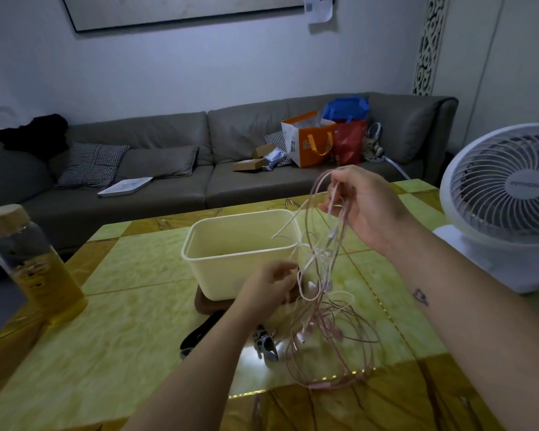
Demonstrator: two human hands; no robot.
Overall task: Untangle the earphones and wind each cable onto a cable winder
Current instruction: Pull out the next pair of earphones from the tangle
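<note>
A tangle of pink and white earphone cables hangs in the air over the table. My right hand is raised above the table and grips the top loops of the bundle. Lower down, my left hand has curled fingers at the white strands near the knot; whether it pinches a strand is unclear. The loose ends and earbuds trail onto the green table. A small metal-and-black object, possibly a winder, lies below my left forearm.
A cream plastic tub stands on a dark board mid-table, just behind my left hand. A glass bottle with yellow liquid stands at the left edge. A white fan sits at the right. A grey sofa with bags lies beyond.
</note>
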